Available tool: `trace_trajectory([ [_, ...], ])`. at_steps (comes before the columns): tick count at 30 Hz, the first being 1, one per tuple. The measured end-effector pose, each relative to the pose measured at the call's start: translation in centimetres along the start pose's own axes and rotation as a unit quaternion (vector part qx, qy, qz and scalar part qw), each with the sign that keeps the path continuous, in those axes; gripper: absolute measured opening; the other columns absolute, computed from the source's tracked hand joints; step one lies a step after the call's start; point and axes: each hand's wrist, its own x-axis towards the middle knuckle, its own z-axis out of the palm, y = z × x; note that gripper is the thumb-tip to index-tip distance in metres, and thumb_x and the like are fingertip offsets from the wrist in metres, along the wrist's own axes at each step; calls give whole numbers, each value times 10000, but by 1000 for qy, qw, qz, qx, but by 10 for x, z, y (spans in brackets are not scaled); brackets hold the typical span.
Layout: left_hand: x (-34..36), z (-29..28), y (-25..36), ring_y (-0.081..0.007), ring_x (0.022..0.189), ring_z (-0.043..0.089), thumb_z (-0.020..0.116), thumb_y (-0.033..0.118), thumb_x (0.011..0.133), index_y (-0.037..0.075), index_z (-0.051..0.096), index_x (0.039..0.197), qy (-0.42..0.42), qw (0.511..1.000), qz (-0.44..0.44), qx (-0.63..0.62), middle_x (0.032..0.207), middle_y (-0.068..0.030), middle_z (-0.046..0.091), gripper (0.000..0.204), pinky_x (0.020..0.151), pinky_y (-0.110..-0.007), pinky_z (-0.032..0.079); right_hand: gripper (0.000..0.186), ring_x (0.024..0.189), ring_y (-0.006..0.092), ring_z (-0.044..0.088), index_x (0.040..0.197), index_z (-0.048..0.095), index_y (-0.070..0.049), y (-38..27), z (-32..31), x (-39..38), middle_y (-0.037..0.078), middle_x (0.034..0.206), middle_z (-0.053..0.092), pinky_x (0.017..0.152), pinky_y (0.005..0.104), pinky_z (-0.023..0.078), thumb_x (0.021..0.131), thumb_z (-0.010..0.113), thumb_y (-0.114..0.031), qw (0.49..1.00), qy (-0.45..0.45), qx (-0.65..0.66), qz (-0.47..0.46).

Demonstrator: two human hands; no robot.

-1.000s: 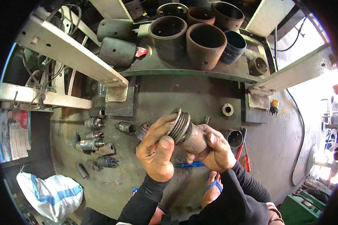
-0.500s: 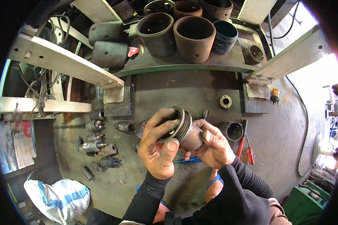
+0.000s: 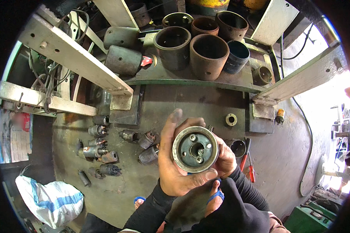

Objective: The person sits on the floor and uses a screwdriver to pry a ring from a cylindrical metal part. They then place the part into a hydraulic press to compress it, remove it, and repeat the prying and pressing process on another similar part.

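Observation:
A round, greasy metal housing (image 3: 184, 145) is held up between my hands, its rimmed end facing upward. Inside the rim lies a dark recessed plate with small bolts or screws and an off-centre hole. My left hand (image 3: 172, 174) wraps around its left and lower side, the thumb along the near rim. On the far right side, my right hand (image 3: 224, 160) grips it from beneath, with its fingers partly hidden. Beyond the left fingers, a dark metal cylinder (image 3: 148, 154) rests on the floor.
Several worn motor-like parts (image 3: 93, 151) lie on the floor at left. A short pipe piece (image 3: 236, 147) and red-handled tools (image 3: 251, 173) lie at right. Large metal sleeves (image 3: 209, 58) stand on a bench ahead, between white steel beams (image 3: 77, 58). A white-blue sack (image 3: 50, 202) sits lower left.
The housing has been tipped from lying sideways to showing its rimmed end upward. My left fingers have come out of its opening and now wrap its outside.

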Motion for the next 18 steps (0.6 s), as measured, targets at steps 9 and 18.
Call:
trace_trajectory([
  [9, 1, -24, -24, -199, 1281, 607, 993, 164, 665, -24, 414, 1489, -162, 951, 74, 251, 1352, -130, 653, 1024, 1122, -370, 463, 552, 1265, 259, 617, 1371, 592, -40, 13, -15, -15, 118, 1400, 622, 1114, 447, 488, 902, 818, -225, 995, 89, -33, -23],
  [18, -5, -38, -37, -233, 1194, 632, 904, 58, 755, 40, 629, 1197, -68, 962, 54, 257, 1221, -108, 676, 521, 1048, -393, 500, 748, 1248, 220, 605, 1459, 480, -5, 17, -17, -3, 130, 1381, 612, 1060, 391, 500, 932, 759, -455, 980, 100, -171, 23],
])
